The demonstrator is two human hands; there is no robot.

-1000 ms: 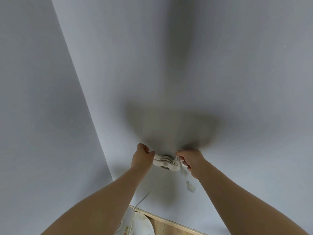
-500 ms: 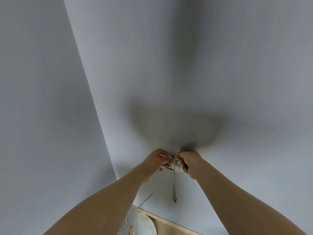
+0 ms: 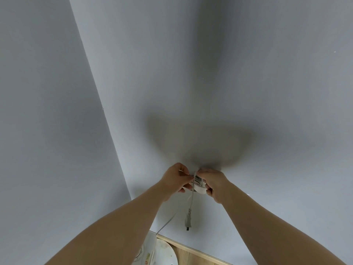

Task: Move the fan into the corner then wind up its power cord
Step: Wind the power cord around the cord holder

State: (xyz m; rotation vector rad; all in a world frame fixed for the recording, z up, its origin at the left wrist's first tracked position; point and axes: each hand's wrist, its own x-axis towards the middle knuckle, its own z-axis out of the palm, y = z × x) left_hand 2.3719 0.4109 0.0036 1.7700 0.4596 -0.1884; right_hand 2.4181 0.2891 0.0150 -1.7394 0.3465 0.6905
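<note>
L grip (image 3: pixel 175 178) pinches 1 strand; R grip (image 3: pixel 214 185) is curled round the wound power cord (image 3: pixel 199 186), held up between both. Vs 1 s ago: grips have closed in from the coil's ends, the tail now crosses the coil, and the plug (image 3: pixel 188 219) hangs lower. Prob. a tie-off wrap, winding nearly done. Slack drops to the fan (image 3: pixel 166 251), low by the wall corner (image 3: pixel 114 150).

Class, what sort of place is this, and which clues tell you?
Likely a room corner, perhaps at home: a left wall meets a facing wall, above a wooden floor and a fan.
</note>
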